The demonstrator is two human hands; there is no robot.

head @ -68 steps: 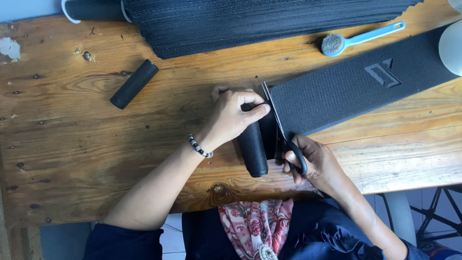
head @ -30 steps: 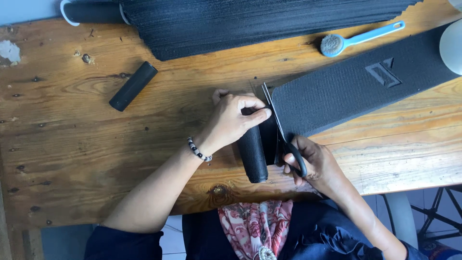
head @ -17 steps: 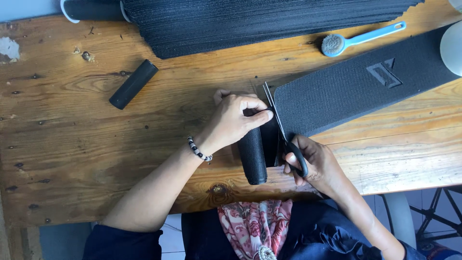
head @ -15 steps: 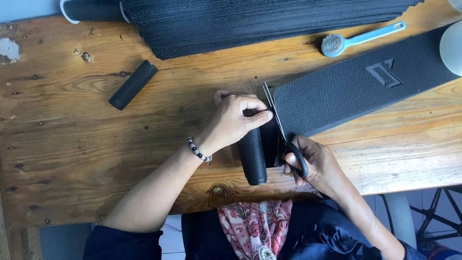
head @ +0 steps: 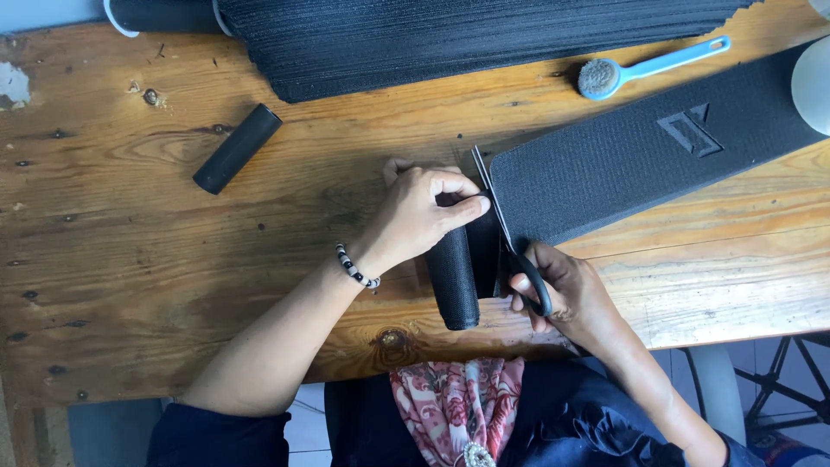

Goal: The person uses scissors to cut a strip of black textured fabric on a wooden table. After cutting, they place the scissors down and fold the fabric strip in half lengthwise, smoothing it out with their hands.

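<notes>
On knotty wood table (head: 173,259), scissors (head: 506,233) cut grainy black foam strip (head: 640,160).

Black mesh, brown wood

I'm cutting black strip (head: 648,156) beside a black roll (head: 454,277); light-blue brush (head: 644,67), black-and-white bracelet (head: 356,268), red floral scarf (head: 458,402).

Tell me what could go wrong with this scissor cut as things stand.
The left hand pinches the black roll right beside the scissors, so its fingertips could get nicked. The roll's end overhangs the table edge and might slip off. The long black strip lies unpinned and may shift, skewing the cut.
</notes>
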